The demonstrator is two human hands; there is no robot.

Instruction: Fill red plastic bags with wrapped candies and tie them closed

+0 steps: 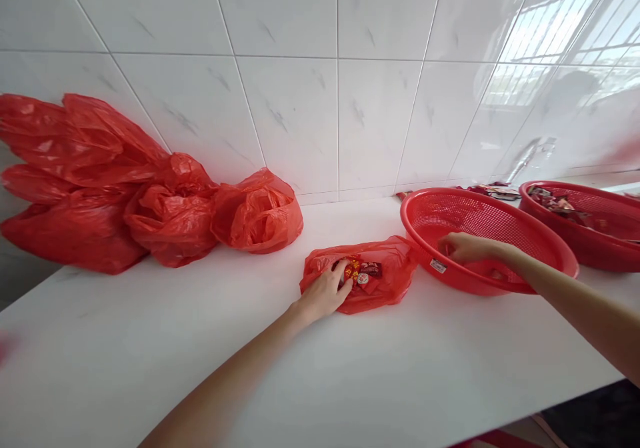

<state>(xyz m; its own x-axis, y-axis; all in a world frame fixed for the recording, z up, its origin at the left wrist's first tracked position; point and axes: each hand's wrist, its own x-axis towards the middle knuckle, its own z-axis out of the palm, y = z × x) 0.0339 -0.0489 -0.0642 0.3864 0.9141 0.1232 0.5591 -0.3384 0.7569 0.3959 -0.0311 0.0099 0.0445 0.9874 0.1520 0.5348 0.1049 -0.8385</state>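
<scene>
My left hand (325, 293) reaches into a red plastic bag (395, 281) lying on the white counter. Its thumb and fingers are apart, resting against small wrapped snacks (352, 271) in red, gold and dark wrappers. A dark red packet (371, 270) lies just beyond the fingertips. To the right, my right hand (465, 247) is inside a red plastic basket (435, 201) with perforated walls. Its fingers are curled together near the basket's left side; whatever they may hold is hidden. A white label (438, 266) is stuck on the basket's outside.
Several filled red plastic bags (165, 215) stand at the left against the tiled wall (290, 115). A second red basket (595, 241) holding wrapped packets (555, 205) is at the far right. More packets (493, 190) lie behind the baskets. The counter's (300, 381) front edge shows at the lower right.
</scene>
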